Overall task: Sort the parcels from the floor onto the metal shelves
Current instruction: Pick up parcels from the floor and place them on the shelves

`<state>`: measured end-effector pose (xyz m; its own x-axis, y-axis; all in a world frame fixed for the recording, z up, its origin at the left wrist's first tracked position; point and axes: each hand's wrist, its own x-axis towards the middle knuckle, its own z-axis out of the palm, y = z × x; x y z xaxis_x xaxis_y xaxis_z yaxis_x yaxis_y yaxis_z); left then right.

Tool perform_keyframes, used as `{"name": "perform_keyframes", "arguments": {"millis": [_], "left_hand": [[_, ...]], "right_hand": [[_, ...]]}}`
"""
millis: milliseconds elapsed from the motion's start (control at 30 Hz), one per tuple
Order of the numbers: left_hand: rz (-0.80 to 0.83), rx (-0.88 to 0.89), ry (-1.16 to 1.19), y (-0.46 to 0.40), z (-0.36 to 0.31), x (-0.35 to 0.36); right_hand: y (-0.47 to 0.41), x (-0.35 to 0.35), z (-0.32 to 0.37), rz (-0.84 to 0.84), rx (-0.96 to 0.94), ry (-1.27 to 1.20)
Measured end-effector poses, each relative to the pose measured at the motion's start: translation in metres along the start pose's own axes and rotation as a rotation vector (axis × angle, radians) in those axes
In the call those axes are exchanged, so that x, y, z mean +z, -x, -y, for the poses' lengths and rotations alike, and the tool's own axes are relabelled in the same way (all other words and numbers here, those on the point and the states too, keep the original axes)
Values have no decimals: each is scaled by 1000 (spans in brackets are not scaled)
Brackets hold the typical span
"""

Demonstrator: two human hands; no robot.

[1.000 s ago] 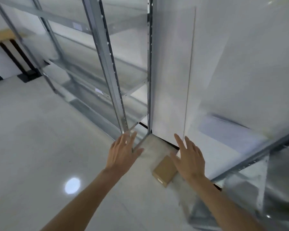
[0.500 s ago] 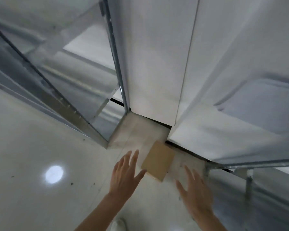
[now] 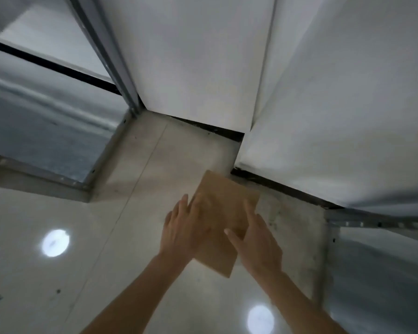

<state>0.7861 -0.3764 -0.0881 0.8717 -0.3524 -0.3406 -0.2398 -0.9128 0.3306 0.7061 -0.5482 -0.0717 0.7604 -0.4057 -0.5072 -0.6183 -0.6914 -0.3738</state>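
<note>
A flat brown cardboard parcel [image 3: 225, 208] lies on the pale floor in the corner between two metal shelf units. My left hand [image 3: 182, 229] lies on the parcel's left side with straight fingers. My right hand [image 3: 256, 239] touches its right edge, fingers extended and thumb over the cardboard. The near part of the parcel is hidden between my wrists. The low metal shelf [image 3: 41, 143] on the left is bare.
A white wall panel [image 3: 191, 56] and a white corner panel [image 3: 336, 116] rise right behind the parcel. A shelf upright [image 3: 111, 54] stands at the left. Another metal shelf frame [image 3: 372, 222] runs at the right. Ceiling lights reflect on the glossy floor [image 3: 56, 242].
The view has dropped closer to the floor. Both hands have moved forward from either side and now touch the parcel.
</note>
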Motion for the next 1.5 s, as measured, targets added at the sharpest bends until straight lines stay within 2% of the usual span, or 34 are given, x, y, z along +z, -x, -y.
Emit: {"name": "perform_keyframes", "arguments": {"millis": [200, 400, 633, 833, 967, 1100, 1200, 1367, 1500], "left_hand": [[51, -13, 124, -6, 7, 32], [-8, -44, 204, 23, -8, -15], [-150, 21, 352, 96, -27, -143], [-256, 36, 341, 174, -61, -289], [-393, 51, 392, 230, -85, -373], [-508, 93, 461, 317, -108, -438], [-593, 191, 597, 386, -122, -472], [-822, 251, 727, 472, -136, -533], [-978, 236, 742, 538, -147, -586]], "right_hand": [[-8, 35, -11, -11, -5, -172], [32, -2, 13, -62, -44, -338], [112, -131, 85, -174, -132, -461], [214, -256, 158, -206, -272, -419], [293, -322, 205, -252, -301, -427], [384, -360, 228, -327, -367, -533], [449, -379, 234, -357, -414, -592], [553, -412, 253, -426, -507, -629], [630, -438, 266, -420, -570, -711]]}}
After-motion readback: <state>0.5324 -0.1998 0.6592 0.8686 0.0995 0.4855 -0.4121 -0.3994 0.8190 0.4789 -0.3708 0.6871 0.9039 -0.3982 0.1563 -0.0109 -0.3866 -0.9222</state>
